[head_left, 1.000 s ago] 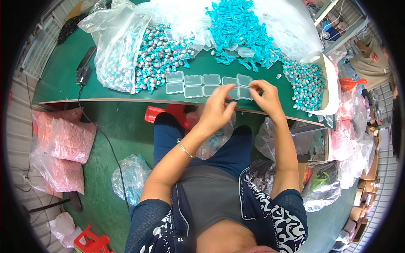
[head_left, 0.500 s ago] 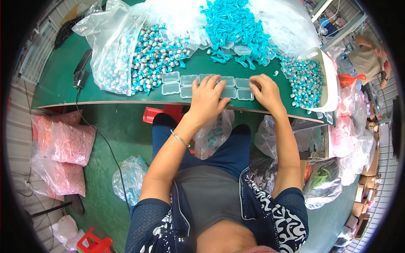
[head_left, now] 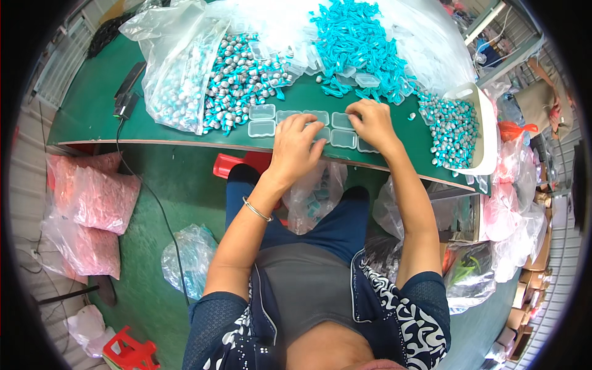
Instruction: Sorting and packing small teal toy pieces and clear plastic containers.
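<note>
Right, here we are over the front edge of the green table (head_left: 86, 117), and the left hand (head_left: 296, 148) is palm down, fingers bent, over the middle of two rows of clear plastic boxes (head_left: 343, 139). Is it gripping one? Cannot tell; the fingers hide what is under them. A bracelet (head_left: 258, 209) circles that wrist. Over at the right end of the rows, the right hand (head_left: 375, 126) curls its fingers down at the upper row, its grip hidden too.

The boxes lie flat, side by side, two at the left end in full view. Just behind them, a heap of silver-and-turquoise pieces (head_left: 237, 80) spills beside a big clear bag (head_left: 176, 92) holding more. Centre back, a tangled mound of turquoise cords (head_left: 361, 49)! To the right, a white bin (head_left: 487, 129) lies with small pieces (head_left: 453, 132) heaped at its mouth.

Below the table, a clear bag (head_left: 314, 197) sits between the knees, a red stool (head_left: 228, 164) shows behind the legs, and bags of pink material (head_left: 102, 203) are stacked far left.
</note>
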Demonstrator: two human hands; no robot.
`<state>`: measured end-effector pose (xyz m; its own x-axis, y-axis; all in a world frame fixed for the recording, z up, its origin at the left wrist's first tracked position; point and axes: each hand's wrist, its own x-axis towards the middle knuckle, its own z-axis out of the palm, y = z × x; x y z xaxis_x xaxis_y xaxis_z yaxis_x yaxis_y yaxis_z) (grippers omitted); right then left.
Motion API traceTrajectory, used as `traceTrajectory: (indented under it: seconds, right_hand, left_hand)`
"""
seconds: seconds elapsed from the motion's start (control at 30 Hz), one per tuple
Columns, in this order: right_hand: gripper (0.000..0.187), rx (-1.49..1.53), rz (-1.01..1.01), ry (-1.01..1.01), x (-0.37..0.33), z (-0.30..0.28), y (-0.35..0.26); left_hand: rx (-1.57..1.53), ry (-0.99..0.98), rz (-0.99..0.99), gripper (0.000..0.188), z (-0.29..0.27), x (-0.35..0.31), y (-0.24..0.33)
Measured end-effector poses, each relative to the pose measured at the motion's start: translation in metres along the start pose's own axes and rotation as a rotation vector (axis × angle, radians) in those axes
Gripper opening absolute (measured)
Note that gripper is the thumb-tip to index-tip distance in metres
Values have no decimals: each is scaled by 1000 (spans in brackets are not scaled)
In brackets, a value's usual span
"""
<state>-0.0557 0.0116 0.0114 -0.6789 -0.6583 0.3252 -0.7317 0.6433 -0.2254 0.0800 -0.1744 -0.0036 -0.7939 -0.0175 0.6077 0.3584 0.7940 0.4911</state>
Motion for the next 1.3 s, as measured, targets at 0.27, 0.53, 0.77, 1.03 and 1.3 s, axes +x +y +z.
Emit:
traceTrajectory:
  seconds: [0.27, 0.53, 0.77, 1.03, 1.3]
  right_hand:
    - [16, 218, 49, 321, -13, -40, -18]
    - [24, 343, -167, 120, -35, -65, -34]
    - [21, 65, -260, 228, -44, -50, -24]
    - [10, -231, -295, 207, -45, -22, -40]
    - [8, -197, -277, 91, -49, -17, -55]
  left_hand:
    - [-507, 32, -266, 35, 19, 16, 17]
    - [-832, -305, -484, 28, 14, 37, -14]
    - [-410, -80, -198, 36, 13, 53, -19]
    - [265, -228, 36, 68, 9, 14, -17]
    - [254, -248, 93, 66, 5, 10, -19]
